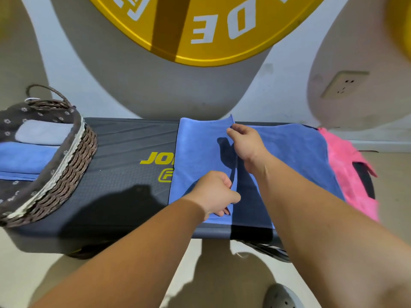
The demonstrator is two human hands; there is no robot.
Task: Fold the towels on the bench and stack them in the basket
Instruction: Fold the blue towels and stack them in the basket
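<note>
1. Towel position. I see the blue towel (pixel 200 147) on the right half of the bench (pixel 124 156), covering it from the far edge to the near edge. Its long axis runs left to right along the bench. One edge is lifted off the surface; this raised edge runs near to far across the middle of the cloth.

2. Grip. The left hand (pixel 213 194) pinches the near end of the raised edge between thumb and curled fingers. The right hand (pixel 245 141) pinches the far end, with the corner pointing up and away just above the fingertips.

3. Appearance. The cloth is soft, short-piled and matte. The part left of the raised edge reads light blue; the part right of it reads darker and lies in shadow.

4. Surroundings. The bench top is dark, textured rubber with yellow lettering. A crumpled pink towel (pixel 342 165) touches the blue one on the right. At the left end stands an oval woven basket (pixel 73 165) with a flowered fabric liner, holding a folded grey towel (pixel 42 132) and a folded blue stack (pixel 20 158).
</note>
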